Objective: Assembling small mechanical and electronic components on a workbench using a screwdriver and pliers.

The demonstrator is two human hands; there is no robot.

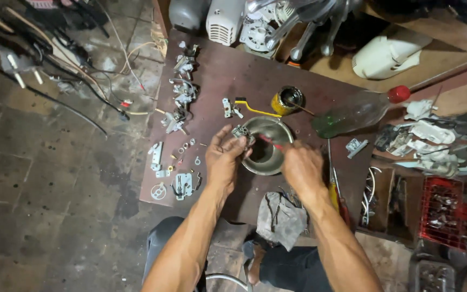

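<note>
A grey rag (282,219) lies at the table's (217,70) near edge. Above it, the left hand (224,159) pinches a small metal part (241,132) over a steel bowl (266,143). The right hand's (301,167) fingers close on a red-handled tool (270,141).

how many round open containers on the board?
2: a metal bowl between the left hand and right hand, and a small yellow tin behind it. More may be hidden in clutter.

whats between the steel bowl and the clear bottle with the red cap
In the head view, bare brown board lies between the steel bowl and the clear bottle. The small yellow tin stands behind that gap, not in it.
</note>
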